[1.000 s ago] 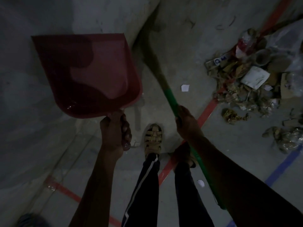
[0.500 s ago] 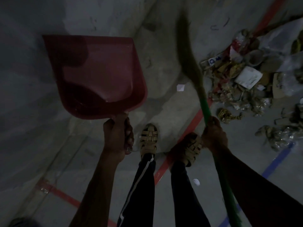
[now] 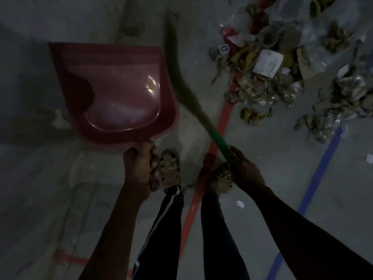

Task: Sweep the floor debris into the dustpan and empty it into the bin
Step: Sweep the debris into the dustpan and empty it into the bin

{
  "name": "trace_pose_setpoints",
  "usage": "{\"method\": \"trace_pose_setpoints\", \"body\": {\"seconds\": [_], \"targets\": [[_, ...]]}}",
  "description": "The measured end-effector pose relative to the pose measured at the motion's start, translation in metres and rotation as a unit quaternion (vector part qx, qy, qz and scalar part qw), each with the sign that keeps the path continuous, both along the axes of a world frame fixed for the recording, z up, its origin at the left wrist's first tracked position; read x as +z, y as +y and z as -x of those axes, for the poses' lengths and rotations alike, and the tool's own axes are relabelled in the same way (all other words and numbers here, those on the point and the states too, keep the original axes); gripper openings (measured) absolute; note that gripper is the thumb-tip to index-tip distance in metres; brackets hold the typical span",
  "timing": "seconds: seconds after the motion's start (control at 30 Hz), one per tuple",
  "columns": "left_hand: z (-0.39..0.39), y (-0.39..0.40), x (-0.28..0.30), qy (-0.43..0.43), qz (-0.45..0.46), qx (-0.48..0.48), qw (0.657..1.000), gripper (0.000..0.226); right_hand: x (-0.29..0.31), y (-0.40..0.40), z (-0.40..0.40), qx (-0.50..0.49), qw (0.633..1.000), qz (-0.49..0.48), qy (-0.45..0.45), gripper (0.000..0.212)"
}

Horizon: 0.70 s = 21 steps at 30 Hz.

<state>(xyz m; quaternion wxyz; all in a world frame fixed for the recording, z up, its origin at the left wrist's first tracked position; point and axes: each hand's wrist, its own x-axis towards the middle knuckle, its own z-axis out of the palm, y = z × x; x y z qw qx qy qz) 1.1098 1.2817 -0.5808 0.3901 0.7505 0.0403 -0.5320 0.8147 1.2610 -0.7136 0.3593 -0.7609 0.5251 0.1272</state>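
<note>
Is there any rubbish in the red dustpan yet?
No, the dustpan held by the left hand shows only bare, shiny plastic.

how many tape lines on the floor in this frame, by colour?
3. A long red tape line runs from the debris pile down between the person's feet. A short red line lies bottom left. A blue line runs on the right. The legs may hide more.

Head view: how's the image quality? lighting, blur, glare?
Head view: dim overall, arms and trouser legs near black; broom bristles smeared by motion blur, green handle sharper; glare streaks on the red dustpan, with a dark shadow at its left side; debris pile legible but soft; the red tape line looks slightly bowed, possibly wide-angle distortion.
</note>
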Motion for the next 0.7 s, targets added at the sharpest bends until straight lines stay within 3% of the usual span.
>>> {"method": "trace_pose_setpoints", "body": {"seconds": [0.07,0.17,0.37,0.57,0.7], "targets": [[0.005,-0.005,0.0,-0.004,-0.001,-0.013,1.0,0.039,0.0,0.007,0.004,-0.009,0.999,-0.026,0.02,0.07],[0.013,-0.011,0.0,-0.009,0.0,-0.009,1.0,0.037,0.002,0.009,0.018,-0.101,0.991,-0.05,0.076,0.073],[0.021,-0.016,0.0,-0.04,0.016,0.029,0.999,0.036,-0.001,-0.012,0.051,-0.194,0.973,0.028,0.118,0.072],[0.017,-0.001,-0.006,-0.049,0.008,0.07,0.996,0.031,0.0,-0.019,0.037,-0.114,0.987,0.089,0.073,0.076],[0.015,0.011,-0.005,-0.044,-0.004,0.086,0.995,0.029,-0.006,-0.009,-0.005,-0.075,0.994,0.075,0.016,0.076]]}}
